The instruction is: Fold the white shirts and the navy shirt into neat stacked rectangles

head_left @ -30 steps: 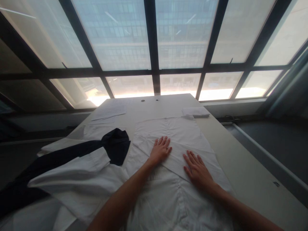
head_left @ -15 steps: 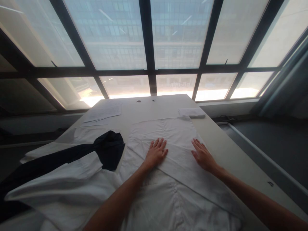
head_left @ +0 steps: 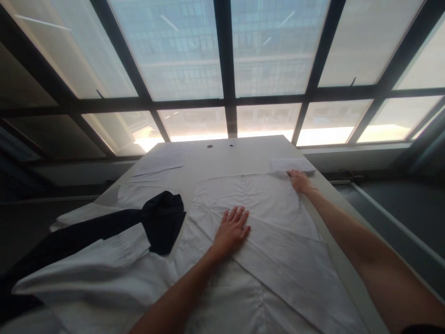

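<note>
Along the left edge of the tabletop (head_left: 215,162), hiding much of it, a dark cloth (head_left: 165,221) lies bunched at its inner end, with a loose white cloth (head_left: 93,264) on its near side. Thin paper sheets (head_left: 160,163) overlap near the far left corner. Two small dark spots (head_left: 209,146) sit close to the middle of the far edge. The creased white garment (head_left: 274,253) is spread from the near part of the tabletop towards the far edge, a diagonal fold crossing it. The left hand (head_left: 232,232) rests open on it, palm down. The right hand (head_left: 299,181) touches its far right corner; whether the fingers grip cannot be told. Just beside that hand, a flat white stack (head_left: 290,164) lies near the far right corner.
</note>
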Demonstrator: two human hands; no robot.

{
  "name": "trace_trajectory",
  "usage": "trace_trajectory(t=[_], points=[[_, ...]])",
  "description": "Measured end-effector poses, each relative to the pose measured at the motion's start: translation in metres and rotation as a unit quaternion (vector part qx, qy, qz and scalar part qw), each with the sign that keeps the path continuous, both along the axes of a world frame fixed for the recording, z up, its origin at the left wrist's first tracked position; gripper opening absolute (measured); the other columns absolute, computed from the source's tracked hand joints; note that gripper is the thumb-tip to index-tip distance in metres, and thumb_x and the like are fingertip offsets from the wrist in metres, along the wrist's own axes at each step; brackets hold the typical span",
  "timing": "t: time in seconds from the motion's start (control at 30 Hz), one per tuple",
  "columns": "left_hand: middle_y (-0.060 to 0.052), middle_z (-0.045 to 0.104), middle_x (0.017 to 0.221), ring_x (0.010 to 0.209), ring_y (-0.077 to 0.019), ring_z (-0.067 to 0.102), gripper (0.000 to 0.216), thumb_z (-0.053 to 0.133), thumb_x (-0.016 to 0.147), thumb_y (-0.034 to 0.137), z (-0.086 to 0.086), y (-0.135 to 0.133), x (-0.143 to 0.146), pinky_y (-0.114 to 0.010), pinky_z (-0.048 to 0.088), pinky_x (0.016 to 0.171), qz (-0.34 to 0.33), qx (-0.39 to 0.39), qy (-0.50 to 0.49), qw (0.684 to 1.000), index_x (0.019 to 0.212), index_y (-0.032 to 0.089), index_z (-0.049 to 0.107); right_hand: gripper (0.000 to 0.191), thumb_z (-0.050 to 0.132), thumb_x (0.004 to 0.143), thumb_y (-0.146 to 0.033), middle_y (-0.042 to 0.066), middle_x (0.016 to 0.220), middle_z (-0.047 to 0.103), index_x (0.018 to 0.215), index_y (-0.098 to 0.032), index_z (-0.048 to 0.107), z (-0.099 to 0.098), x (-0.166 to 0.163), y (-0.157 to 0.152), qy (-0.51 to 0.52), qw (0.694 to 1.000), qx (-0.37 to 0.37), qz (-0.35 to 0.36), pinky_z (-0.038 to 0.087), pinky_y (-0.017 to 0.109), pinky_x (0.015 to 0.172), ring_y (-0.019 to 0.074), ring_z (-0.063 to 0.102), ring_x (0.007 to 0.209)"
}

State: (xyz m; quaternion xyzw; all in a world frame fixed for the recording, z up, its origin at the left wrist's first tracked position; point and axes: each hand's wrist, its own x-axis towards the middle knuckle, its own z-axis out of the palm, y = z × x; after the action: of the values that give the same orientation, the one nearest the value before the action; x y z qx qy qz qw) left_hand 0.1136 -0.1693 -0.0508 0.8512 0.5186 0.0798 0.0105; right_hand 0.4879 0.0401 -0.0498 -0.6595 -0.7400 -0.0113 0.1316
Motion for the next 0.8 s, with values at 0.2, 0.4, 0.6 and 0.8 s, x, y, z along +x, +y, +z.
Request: trace_trajectory(t=[0.2,0.4,0.6,0.8], points=[[-0.001,0.03,0.161,0.15,-0.0244,0.02,0.056,0.033,0.103,0.049,0.001,-0.002,0.001,-0.051,0.018,0.121,0.004,0.011,-0.002,1.0,0.154,0.028,0.033,0.05,0.034,0.097,-0.025,0.012,0.153,0.044,0.145,-0.017,0.046,-0.014,0.016,0.022,-0.007,0.999,-0.033,0.03,0.033,0.043,0.114,0.0251,0.039,0.14],[-0.002,0.03,0.161,0.15,-0.0245,0.021,0.055,0.034,0.102,0.048,0.001,-0.002,0.001,-0.051,0.017,0.121,0.004,0.01,-0.002,1.0,0.153,0.028,0.033,0.057,0.024,0.1,-0.043,0.014,0.16,0.031,0.152,-0.021,0.035,-0.01,0.018,0.022,-0.031,0.996,-0.076,-0.033,0.03,0.059,0.113,0.0306,0.029,0.145],[-0.001,0.027,0.162,0.151,-0.0242,0.017,0.056,0.033,0.102,0.05,0.002,-0.003,0.002,-0.049,0.014,0.122,0.006,-0.001,-0.008,1.0,0.154,0.028,0.033,0.059,0.026,0.101,-0.041,0.016,0.162,0.022,0.154,-0.016,0.03,-0.006,0.026,0.044,-0.004,0.991,-0.112,-0.071,0.027,0.061,0.113,0.0325,0.022,0.148],[-0.002,0.026,0.162,0.151,-0.0245,0.016,0.057,0.032,0.102,0.051,0.002,-0.003,0.002,-0.049,0.011,0.122,0.011,-0.012,-0.009,1.0,0.154,0.028,0.032,0.056,0.034,0.102,-0.033,0.024,0.159,0.027,0.152,-0.008,0.035,-0.014,0.039,0.06,0.017,0.993,-0.102,-0.065,0.026,0.057,0.111,0.0329,0.023,0.147]])
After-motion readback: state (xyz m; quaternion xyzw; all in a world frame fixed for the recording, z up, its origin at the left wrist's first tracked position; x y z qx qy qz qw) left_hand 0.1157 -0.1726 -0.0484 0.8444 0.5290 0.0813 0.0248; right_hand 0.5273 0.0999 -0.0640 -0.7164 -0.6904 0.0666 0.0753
